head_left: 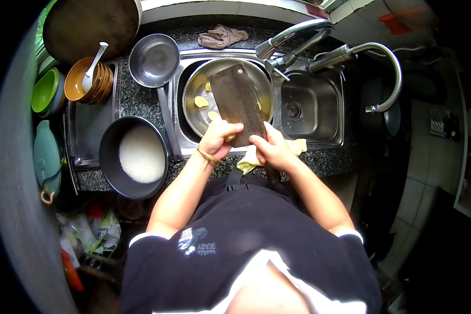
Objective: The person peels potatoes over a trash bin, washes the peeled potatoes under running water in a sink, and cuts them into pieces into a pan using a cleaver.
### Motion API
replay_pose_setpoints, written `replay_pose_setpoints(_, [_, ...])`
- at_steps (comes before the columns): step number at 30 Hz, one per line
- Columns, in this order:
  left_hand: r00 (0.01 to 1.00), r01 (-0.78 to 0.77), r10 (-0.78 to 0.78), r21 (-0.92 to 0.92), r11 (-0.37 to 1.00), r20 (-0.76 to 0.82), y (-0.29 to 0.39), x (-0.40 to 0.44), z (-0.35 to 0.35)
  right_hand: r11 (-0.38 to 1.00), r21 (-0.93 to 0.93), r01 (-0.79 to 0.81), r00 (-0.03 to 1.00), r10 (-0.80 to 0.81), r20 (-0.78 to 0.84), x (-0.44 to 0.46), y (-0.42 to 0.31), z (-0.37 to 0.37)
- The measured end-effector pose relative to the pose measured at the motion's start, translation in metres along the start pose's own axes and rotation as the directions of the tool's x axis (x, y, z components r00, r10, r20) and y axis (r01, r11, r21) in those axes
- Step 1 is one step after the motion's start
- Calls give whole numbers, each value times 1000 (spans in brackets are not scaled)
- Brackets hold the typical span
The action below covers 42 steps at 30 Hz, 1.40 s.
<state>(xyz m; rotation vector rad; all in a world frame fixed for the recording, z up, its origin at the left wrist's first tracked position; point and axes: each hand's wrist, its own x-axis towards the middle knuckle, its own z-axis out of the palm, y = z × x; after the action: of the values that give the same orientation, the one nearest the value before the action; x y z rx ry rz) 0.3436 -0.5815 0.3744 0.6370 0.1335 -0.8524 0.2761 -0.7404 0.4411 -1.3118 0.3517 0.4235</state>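
Observation:
My right hand grips a broad, dark cleaver where blade and handle meet, with the thumb on the blade. The handle points down toward my body. My left hand is closed at the blade's lower left edge around a yellow vegetable piece, mostly hidden by the fingers. Below the blade, a round metal basin sits in the left sink. Several pale yellow vegetable pieces lie in it, some partly covered by the cleaver.
A dark pot holding white rice stands at left, near a saucepan. Stacked brown bowls hold a white spoon. Two faucets rise behind the right sink. A yellow cloth lies on the front edge.

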Motion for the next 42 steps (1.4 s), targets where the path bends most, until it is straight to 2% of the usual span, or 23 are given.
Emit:
replay_pose_setpoints(3, [992,44,-32,-94,995,122,17,-18,27,990,81,-119,992,116,43,7,3,-21])
replay_pose_setpoints(6, [870,241,-70,-297,924,488,9,-6,2,996,1,-86,996,86,10,15,14,-32])
replay_pose_setpoints(9, [993,120,-110,-270,955,52,-7,1,-1,974,-188,-123,992,119,-37,13,20,-41])
replay_pose_setpoints(10, [985,153,-130,-227,962,113,-19,18,-38,975,-183,-126,992,120,-41,13,27,-47])
replay_pose_setpoints(12, [923,182,-133,105,978,-360,-23,40,-63,876,-475,-85,984,-3,-181,8,44,-60])
replay_pose_setpoints(13, [891,211,55,517,829,-451,-26,55,-74,887,-453,-90,975,-13,-220,1,49,-67])
replay_pose_setpoints(14, [857,263,266,817,513,-442,-31,68,-85,898,-430,-94,966,-23,-259,-5,53,-74])
replay_pose_setpoints(15, [836,361,429,932,39,-342,-22,67,-61,925,-355,-137,950,21,-313,-13,51,-78])
replay_pose_setpoints(16, [842,355,423,934,34,-336,-22,79,-53,946,-273,-176,930,68,-362,-22,49,-81])
replay_pose_setpoints(18, [960,212,253,904,-372,-121,-23,112,-39,967,-215,-133,916,37,-400,-34,50,-88])
replay_pose_setpoints(22, [951,-185,78,753,-631,299,-72,162,-41,997,-70,-32,880,-5,-476,-49,48,-91])
replay_pose_setpoints(23, [948,-205,62,748,-632,312,-78,168,-42,997,-64,-31,865,-5,-501,-52,46,-89])
replay_pose_setpoints(25, [989,-134,-143,688,-714,44,-80,174,-43,999,-38,-27,856,4,-517,-55,50,-89])
replay_pose_setpoints(26, [987,-143,-151,681,-719,48,-79,175,-46,1000,-17,-24,858,12,-514,-54,52,-89])
replay_pose_setpoints(28, [978,115,-100,872,-477,-183,-74,170,-62,1000,4,-19,860,19,-510,-55,57,-89])
replay_pose_setpoints(29, [958,276,-28,946,-172,-285,-71,167,-77,998,-48,-30,864,2,-504,-54,61,-89])
replay_pose_setpoints(30, [954,281,114,960,-14,-278,-69,159,-88,994,-102,-39,869,-17,-495,-51,63,-89])
replay_pose_setpoints(32, [850,525,-319,720,454,-419,-22,132,-50,979,-193,-68,875,-34,-483,-44,59,-86])
replay_pose_setpoints(34, [879,474,-338,541,695,-336,-9,100,-38,697,-707,120,801,-489,-346,-33,58,-80])
replay_pose_setpoints(35, [908,419,-358,414,808,-219,-5,86,-37,672,-739,52,845,-424,-326,-34,51,-77])
replay_pose_setpoints(36, [912,393,-319,332,857,-256,6,66,-10,676,-734,60,849,-421,-319,-32,42,-72])
replay_pose_setpoints(38, [942,333,-308,248,910,-134,12,44,-6,493,-844,211,836,-538,-106,-27,28,-63])
replay_pose_setpoints(42, [976,207,-172,311,927,-136,20,22,3,294,-892,344,751,-656,73,-22,10,-46])
